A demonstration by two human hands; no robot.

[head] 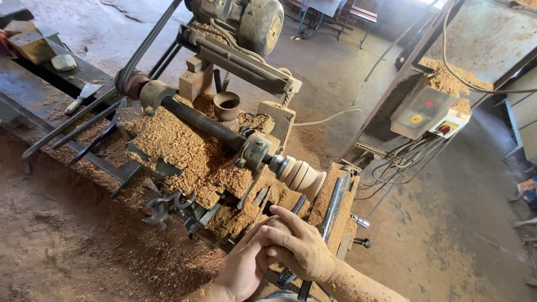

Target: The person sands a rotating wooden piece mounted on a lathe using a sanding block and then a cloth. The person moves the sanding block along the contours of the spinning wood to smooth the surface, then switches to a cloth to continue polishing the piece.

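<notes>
Hands: both are meeting at the bottom edge of the view, dusted with sawdust; the left hand (241, 267) is lying under and against the right hand (298, 246).
Right grip: its fingers are curling closed over something small and pale that is peeking out at the knuckles; what that is cannot be told.
Left grip: its fingers are pressing against the right hand's fingers; whether it is holding anything itself cannot be told.
Turned wood piece (302, 175): it is sitting just above the hands, apart from them, on the near end of the lathe shaft. It is looking pale and smooth, rounded, with several grooves ringing it, wider towards the free end.
Shaft (202, 122): dark and round, it is running from the belt pulley down to the wood piece.
Lathe bed (184, 151): heaps of tan wood shavings are covering it.
Chisels (84, 131): long dark ones are lying on the left.
Switch box (423, 112): grey, it is hanging on the right with shavings piling on top.
</notes>
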